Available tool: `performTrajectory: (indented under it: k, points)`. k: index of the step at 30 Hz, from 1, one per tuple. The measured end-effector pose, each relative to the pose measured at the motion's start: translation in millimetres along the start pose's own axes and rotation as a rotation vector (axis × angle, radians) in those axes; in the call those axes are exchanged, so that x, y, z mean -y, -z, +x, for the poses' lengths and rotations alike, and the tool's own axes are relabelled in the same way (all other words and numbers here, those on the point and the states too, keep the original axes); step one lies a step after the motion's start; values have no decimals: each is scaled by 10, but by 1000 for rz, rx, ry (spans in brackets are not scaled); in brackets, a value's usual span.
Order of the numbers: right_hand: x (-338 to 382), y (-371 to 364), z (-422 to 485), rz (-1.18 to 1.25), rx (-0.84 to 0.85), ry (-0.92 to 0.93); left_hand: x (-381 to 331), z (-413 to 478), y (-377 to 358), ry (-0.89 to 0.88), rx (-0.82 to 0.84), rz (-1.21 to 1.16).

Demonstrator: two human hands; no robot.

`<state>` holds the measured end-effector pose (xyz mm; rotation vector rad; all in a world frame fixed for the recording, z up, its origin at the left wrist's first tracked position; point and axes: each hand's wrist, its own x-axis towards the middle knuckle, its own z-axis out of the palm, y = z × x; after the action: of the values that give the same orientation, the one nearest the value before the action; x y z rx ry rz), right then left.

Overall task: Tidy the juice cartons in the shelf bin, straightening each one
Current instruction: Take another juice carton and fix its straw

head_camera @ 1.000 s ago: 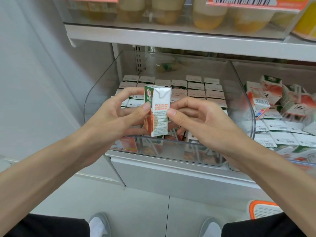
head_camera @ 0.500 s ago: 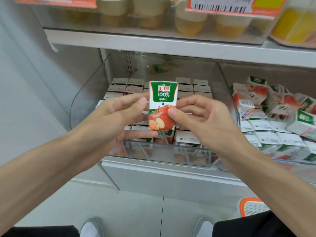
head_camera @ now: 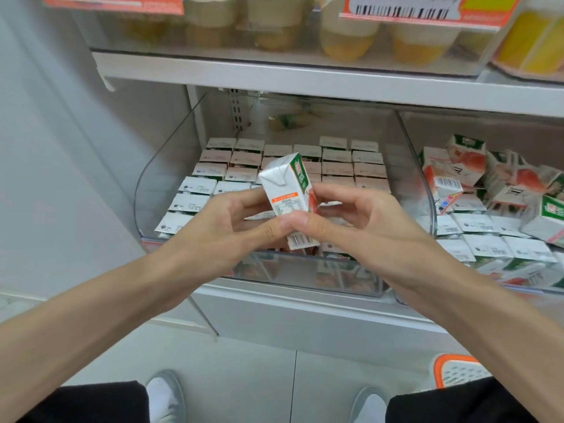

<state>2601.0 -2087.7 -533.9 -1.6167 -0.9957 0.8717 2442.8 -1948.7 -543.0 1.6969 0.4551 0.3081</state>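
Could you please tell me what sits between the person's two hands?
In the head view, one tilted juice carton, pinched by both the left hand and the right hand.

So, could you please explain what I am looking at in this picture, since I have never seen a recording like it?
There is no machine here. A person wears a camera on the head, so the single picture looks forward and down along both arms. The left hand and the right hand together pinch one small juice carton, held tilted in front of a clear shelf bin. Inside that bin, more cartons stand in neat rows. To the right, other cartons lie jumbled. The shelf above carries clear cups of something yellow. At the bottom edge you can see the person's shoes on the floor.
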Motion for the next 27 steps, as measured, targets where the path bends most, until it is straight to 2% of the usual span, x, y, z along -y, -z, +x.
performTrajectory:
  k: [5, 8, 16, 20, 27]
  points:
    - [14, -31, 51, 165, -28, -28, -43, 1, 107, -18, -37, -78]
    - [18, -68, 44, 206, 0, -28, -37, -23, 135, -18, -115, -136]
    - [38, -120, 33, 91, -2, 40, -20, -105, 120, 5, -296, -194]
    - [47, -67, 58, 115, -104, -10, -24, -85, 141, 11, -252, -160]
    - [30, -93, 66, 114, -92, -32, 30, -70, 206, -36, -218, -111]
